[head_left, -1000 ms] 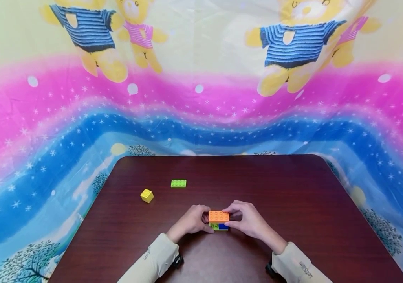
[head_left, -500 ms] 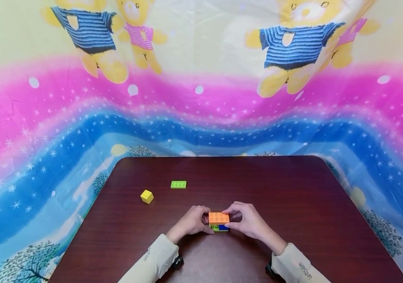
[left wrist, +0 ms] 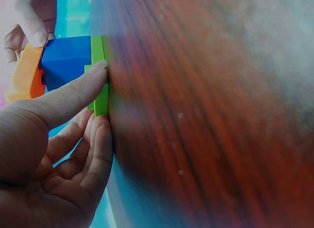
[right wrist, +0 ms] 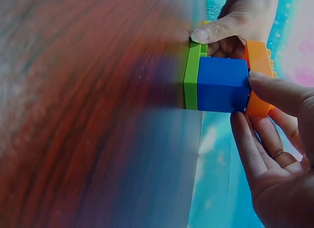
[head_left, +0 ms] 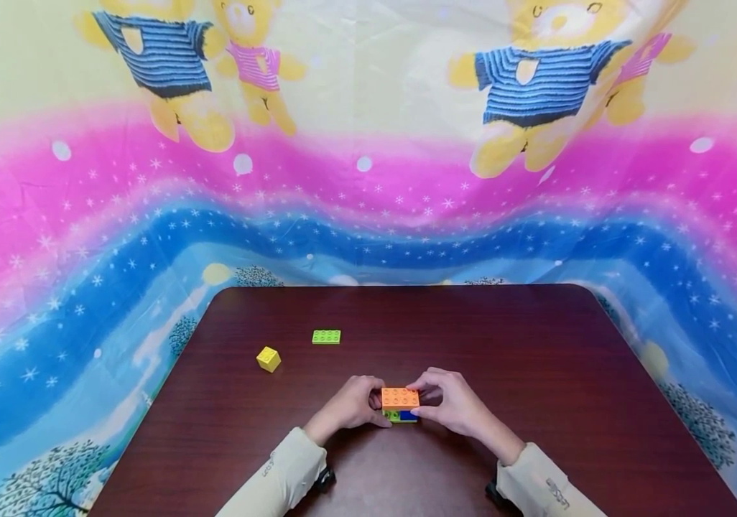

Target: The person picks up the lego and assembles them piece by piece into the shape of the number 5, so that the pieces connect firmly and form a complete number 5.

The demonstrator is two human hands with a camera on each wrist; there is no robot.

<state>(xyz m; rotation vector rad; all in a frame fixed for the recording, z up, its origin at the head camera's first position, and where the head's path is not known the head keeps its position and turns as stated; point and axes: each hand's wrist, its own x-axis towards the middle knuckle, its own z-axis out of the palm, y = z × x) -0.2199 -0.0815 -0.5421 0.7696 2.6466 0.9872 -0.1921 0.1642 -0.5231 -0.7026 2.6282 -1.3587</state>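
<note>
A small stack of building bricks stands near the middle of the table. Its base is a lime-green studded plate [left wrist: 101, 99], with a blue brick [right wrist: 222, 84] on one end of it. Across the top lies an orange brick [head_left: 399, 397], overhanging the uncovered green studs; both wrist views show a narrow gap between it and the blue one. My left hand [head_left: 350, 401] pinches the green plate between thumb and fingers. From the right, my right hand [head_left: 452, 403] pinches the orange brick, its thumb at the seam with the blue brick.
Farther back on the dark wooden table [head_left: 504, 330] lies another lime-green plate [head_left: 326, 337]. To its left sits a yellow brick [head_left: 269, 359], tilted. A printed cloth [head_left: 368, 187] with bears hangs behind the table and around its sides.
</note>
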